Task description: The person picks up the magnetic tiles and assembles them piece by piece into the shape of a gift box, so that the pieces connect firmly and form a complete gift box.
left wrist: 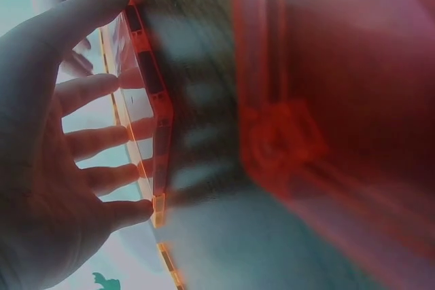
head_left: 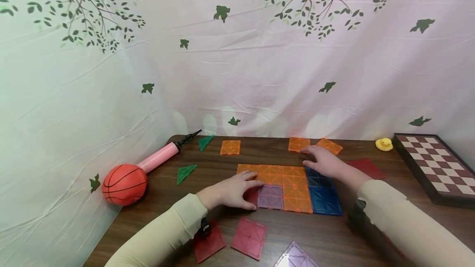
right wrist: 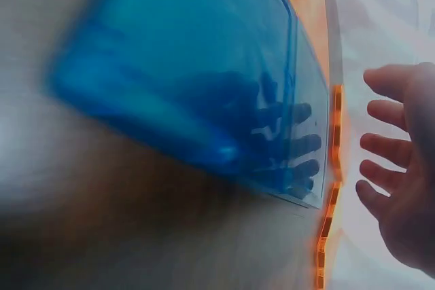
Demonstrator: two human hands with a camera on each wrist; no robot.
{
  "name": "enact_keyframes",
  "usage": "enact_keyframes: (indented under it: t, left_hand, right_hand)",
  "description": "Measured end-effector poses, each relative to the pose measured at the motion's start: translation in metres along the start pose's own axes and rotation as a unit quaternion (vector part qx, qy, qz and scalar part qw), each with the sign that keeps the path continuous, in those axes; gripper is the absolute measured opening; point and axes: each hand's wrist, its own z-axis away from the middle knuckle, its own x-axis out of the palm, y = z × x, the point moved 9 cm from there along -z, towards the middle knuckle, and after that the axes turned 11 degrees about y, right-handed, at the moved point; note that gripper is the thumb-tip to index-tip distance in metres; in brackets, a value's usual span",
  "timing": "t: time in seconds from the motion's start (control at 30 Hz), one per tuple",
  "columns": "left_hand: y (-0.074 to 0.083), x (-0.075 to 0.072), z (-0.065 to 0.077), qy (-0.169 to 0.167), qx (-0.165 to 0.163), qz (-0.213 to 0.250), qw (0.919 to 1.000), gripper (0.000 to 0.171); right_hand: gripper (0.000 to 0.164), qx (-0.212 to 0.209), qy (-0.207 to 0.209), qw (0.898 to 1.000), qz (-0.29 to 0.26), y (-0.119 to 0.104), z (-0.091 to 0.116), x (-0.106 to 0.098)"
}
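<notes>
Translucent square magnetic tiles lie flat, edge to edge, in a block on the wooden table. Orange tiles (head_left: 297,199) run along its back and middle, a purple tile (head_left: 270,197) sits at the front, and blue tiles (head_left: 325,201) form the right side. My left hand (head_left: 230,189) rests on the block's left end, its spread fingers touching a red tile (left wrist: 146,66) and reaching the orange edge. My right hand (head_left: 324,162) is over the back blue tile (head_left: 317,179), fingers loosely extended towards a loose orange tile (head_left: 298,144); nothing shows in its grasp.
Loose red tiles (head_left: 249,238) and a purple tile (head_left: 295,256) lie in front. Green triangle tiles (head_left: 185,173), a toy basketball (head_left: 124,184) and a pink pump (head_left: 159,156) are left. At right are a red tile (head_left: 367,169), yellow duck (head_left: 384,144) and chessboard (head_left: 438,164).
</notes>
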Motion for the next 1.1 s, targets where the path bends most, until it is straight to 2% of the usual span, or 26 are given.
enact_keyframes:
  t: [0.2,0.5,0.67,1.1]
  left_hand:
    - [0.002,-0.001,-0.002,0.005,0.006,-0.003,1.0000,0.075]
    - [0.006,-0.008,-0.003,0.012,0.009,0.000,0.9999,0.074]
    - [0.006,-0.008,-0.003,0.014,0.012,-0.001,0.9998,0.074]
    - [0.003,-0.003,-0.002,0.014,0.010,0.002,0.9998,0.075]
  right_hand:
    - [0.044,-0.005,0.010,1.000,0.021,0.018,-0.027,0.007]
    - [0.034,-0.030,0.028,0.998,0.046,0.020,-0.053,0.017]
    - [0.030,-0.020,0.024,0.999,0.037,0.023,-0.054,0.021]
    - [0.027,-0.063,-0.003,0.997,0.042,0.003,-0.046,0.032]
